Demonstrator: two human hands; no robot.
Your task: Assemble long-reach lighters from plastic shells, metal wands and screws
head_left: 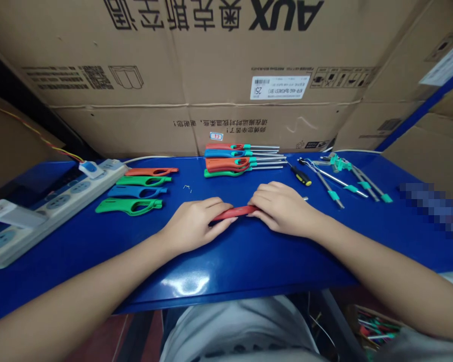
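Observation:
Both of my hands hold a red stick lighter (236, 213) level, just above the blue table near its front. My left hand (196, 221) pinches its left end between thumb and fingers. Over its right end closes my right hand (283, 208), hiding most of that part; a short metal tip shows past the knuckles, and I cannot tell whether it belongs to this lighter. Behind my hands lies a stack of assembled stick lighters (226, 163) in red, blue, orange and green, metal tubes pointing right. A few tiny screws (187, 187) are scattered beyond my left hand.
Several orange, green and blue lighter handles (130, 205) lie in a row at left, beside a white power strip (66, 198). A black-yellow screwdriver (300, 176) and loose metal lighter tubes (342, 181) lie right. A cardboard wall (154, 120) closes the back; a box of lighter parts (377, 324) stands below right.

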